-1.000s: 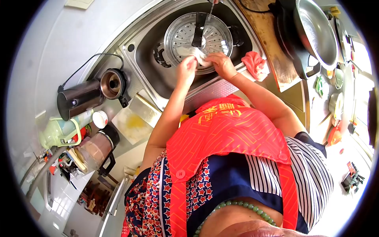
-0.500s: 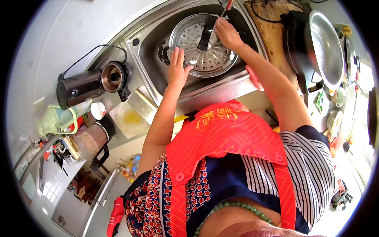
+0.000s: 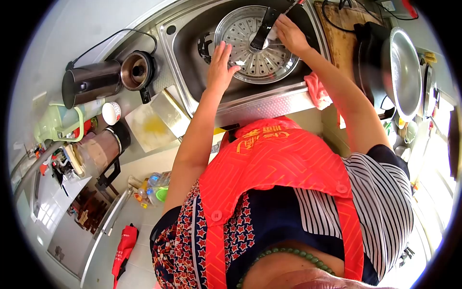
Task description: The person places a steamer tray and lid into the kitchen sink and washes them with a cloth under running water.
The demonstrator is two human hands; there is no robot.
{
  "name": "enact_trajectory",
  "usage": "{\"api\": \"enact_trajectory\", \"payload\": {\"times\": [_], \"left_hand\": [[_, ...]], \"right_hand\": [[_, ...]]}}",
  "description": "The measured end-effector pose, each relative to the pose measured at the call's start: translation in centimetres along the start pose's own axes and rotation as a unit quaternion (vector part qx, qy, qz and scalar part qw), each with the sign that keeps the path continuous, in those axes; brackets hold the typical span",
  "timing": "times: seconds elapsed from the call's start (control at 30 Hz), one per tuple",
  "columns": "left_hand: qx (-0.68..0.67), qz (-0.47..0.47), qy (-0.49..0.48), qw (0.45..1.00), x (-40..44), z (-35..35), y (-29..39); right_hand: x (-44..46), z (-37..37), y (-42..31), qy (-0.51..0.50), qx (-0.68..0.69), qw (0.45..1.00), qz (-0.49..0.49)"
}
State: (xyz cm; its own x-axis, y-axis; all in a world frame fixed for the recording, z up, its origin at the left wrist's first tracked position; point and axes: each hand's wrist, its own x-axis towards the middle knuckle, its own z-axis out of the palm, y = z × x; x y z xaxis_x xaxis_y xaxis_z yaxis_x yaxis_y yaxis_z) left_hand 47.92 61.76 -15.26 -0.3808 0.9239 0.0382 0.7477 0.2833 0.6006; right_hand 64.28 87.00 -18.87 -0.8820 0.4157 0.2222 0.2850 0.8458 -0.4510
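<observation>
A round pan (image 3: 231, 72) with a perforated steamer plate sits in the metal sink (image 3: 192, 96). What looks like a clear glass lid (image 3: 245, 65) with a black bar handle (image 3: 264, 30) covers it. My left hand (image 3: 221, 70) is at the lid's left rim, fingers stretched and thumb apart. Beside the upper end of the handle, my right hand (image 3: 292, 37) has its fingers extended flat against or just over the glass; exact contact is unclear. A black side handle (image 3: 205, 48) of the pan shows left of the rim. Part of a red-and-silver fitting (image 3: 294, 4) is visible above.
A pink cloth (image 3: 317, 91) hangs over the sink's front edge. On the right are a wooden board (image 3: 337, 41), a black appliance (image 3: 368, 67) and a metal basin (image 3: 403, 74). To the left stand a dark kettle (image 3: 91, 83), a metal cup-shaped appliance (image 3: 134, 72) and a paper cup (image 3: 111, 113).
The camera view has shifted, so sink, pan and hands appear higher and slightly to the right. Both hands stay at about the same places on the lid.
</observation>
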Motion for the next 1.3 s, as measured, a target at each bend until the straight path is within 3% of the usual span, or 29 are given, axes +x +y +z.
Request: {"api": "enact_trajectory", "payload": {"times": [0.07,0.13,0.27,0.33,0.4,0.53,0.67,0.77,0.9,1.03,1.1,1.17,1.3], "left_hand": [[-0.006,0.004,0.002,1.0,-0.2,0.2,-0.3],[-0.008,0.014,0.007,1.0,-0.1,0.4,-0.6],[-0.033,0.031,0.019,0.999,-0.1,0.4,-0.9],[-0.066,0.038,0.019,0.997,0.1,0.5,-1.8],[-0.289,-0.046,0.05,0.955,0.1,0.8,-2.8],[-0.491,-0.268,0.141,0.817,-2.1,0.0,-1.1],[-0.562,-0.286,0.133,0.765,-4.4,0.9,-0.6],[-0.575,-0.31,0.097,0.751,-4.8,1.6,0.0],[-0.593,-0.318,0.087,0.734,-4.7,2.0,0.6],[-0.508,-0.274,0.06,0.814,-4.0,1.6,0.6],[-0.298,-0.208,0.123,0.923,-3.5,1.9,0.8],[-0.077,-0.082,0.216,0.97,-2.6,2.5,1.0],[-0.198,-0.062,0.119,0.971,1.2,1.3,3.6]], "right_hand": [[-4.2,-1.0,-2.3,0.08,-0.007,0.997,0.021],[-7.8,-1.7,-4.3,0.075,0.0,0.997,0.03],[-12.3,-2.4,-9.4,-0.012,0.028,0.999,0.041],[-12.9,-0.9,-10.5,-0.027,0.004,1.0,-0.013],[-12.5,0.4,-12.7,-0.035,0.031,0.998,-0.045],[-7.9,1.7,-16.3,-0.055,0.033,0.992,-0.105],[-1.3,4.8,-17.6,-0.001,-0.048,0.992,-0.114],[4.6,6.3,-16.4,0.014,-0.109,0.994,0.011],[4.1,4.9,-16.5,-0.012,-0.083,0.996,-0.034],[-3.4,3.0,-16.2,0.029,-0.043,0.998,-0.046],[-6.6,1.3,-14.2,0.03,-0.051,0.998,0.005],[-9.3,1.0,-11.1,0.075,-0.057,0.994,0.047],[-9.9,0.7,-6.0,0.173,-0.013,0.973,0.155]]}}
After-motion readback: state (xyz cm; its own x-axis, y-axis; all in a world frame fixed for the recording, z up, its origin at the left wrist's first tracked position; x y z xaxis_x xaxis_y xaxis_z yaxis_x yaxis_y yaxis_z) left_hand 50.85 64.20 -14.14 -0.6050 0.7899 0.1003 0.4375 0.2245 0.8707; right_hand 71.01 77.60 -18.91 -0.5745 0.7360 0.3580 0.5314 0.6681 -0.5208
